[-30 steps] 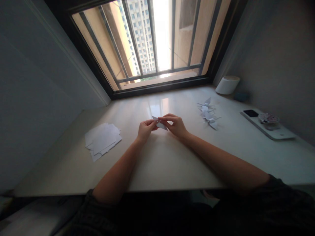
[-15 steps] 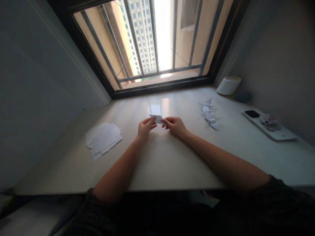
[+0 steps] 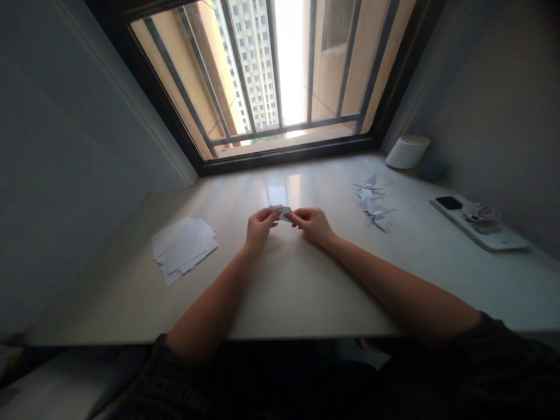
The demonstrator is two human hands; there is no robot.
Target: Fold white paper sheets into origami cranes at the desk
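We have the bare left hand (image 3: 260, 228) and bare right hand (image 3: 313, 226) pinching a small folded white paper piece (image 3: 283, 212) between narrow fingertips, above the pale stone desk (image 3: 297, 291). We judge it mid-fold; the next move calls for firm creasing.

The person wears a dark short-sleeved top (image 3: 280, 379), with bare forearms (image 3: 210, 309) leading to a bare left hand (image 3: 260, 228) and right hand (image 3: 314, 226).
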